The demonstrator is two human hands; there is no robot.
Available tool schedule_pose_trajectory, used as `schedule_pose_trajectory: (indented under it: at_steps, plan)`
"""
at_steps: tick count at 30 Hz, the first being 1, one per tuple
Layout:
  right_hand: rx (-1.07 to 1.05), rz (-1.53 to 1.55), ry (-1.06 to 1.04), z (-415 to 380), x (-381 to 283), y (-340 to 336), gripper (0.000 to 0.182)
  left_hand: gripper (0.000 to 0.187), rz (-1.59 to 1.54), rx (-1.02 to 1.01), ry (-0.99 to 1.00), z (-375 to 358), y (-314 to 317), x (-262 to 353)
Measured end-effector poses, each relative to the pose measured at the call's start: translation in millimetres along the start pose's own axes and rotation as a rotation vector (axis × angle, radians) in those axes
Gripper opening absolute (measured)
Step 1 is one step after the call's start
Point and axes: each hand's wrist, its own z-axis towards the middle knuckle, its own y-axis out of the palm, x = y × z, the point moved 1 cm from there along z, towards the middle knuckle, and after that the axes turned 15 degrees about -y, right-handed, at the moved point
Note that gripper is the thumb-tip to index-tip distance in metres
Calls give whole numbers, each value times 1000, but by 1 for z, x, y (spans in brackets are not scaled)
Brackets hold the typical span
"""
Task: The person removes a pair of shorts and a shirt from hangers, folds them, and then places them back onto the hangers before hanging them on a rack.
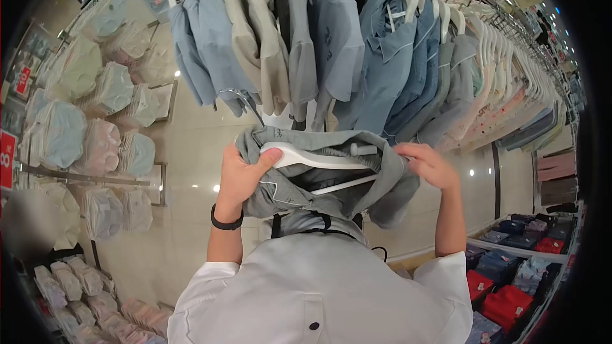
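A grey pajama-style shirt (280, 197) with thin white piping lies in front of my chest, bunched up and partly draped over a white hanger (319, 160). The metal hook at top left points toward the rack. My left hand (241, 175) is closed round the hanger's left part and the fabric there, its thumb pressed on the white plastic. On the other side my right hand (428, 162) pinches the shirt's edge near the hanger's right end. Inside the neck opening, a lower white bar of the hanger shows. Fabric hides some of the fingertips.
Ahead stands a rack of hanging blue, beige and grey shirts (217, 44), with patterned garments (491, 102) farther right. Packaged underwear (60, 130) hangs at left. Folded clothes (507, 306) fill bins at lower right. Pale floor tiles (172, 229) show between.
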Motion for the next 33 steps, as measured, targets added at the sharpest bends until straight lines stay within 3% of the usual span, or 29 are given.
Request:
schedule_pose_trajectory:
  at_steps: [2,5,9,11,13,15,17,18,20,23,27,29,33]
  plan:
    - [136,-744,-317,16,-23,25,40,29,-20,-41,-3,1,9,0]
    - [112,-936,-155,21,-17,42,41,29,16,-10,-39,0,15,0]
    - [2,-904,-94,30,-4,52,37,33,84,-106,-10,-3,25,6]
    - [-65,-796,-191,41,-2,66,37,34,155,-135,-24,-8,34,14]
    - [-67,-733,-144,47,1,74,37,39,376,-210,107,-7,46,20]
    - [-72,-673,-103,49,-1,73,37,46,390,-203,120,-4,41,18]
    - [69,-609,-93,45,-7,65,36,60,403,-200,216,-3,29,16]
    - [65,-606,-96,40,-4,60,36,60,404,-195,213,-3,18,12]
    - [234,-538,-31,26,6,46,35,77,559,-96,113,-2,-7,2]
    - [242,-533,-48,21,6,38,34,90,813,-144,206,-8,-21,6]
    - [206,-632,-39,19,4,38,34,89,913,-205,255,-7,-45,-7]
    - [215,-658,-117,19,2,37,34,85,702,-240,273,1,-56,-16]
    - [188,-711,-197,27,0,39,34,67,864,-97,423,4,-6,0]
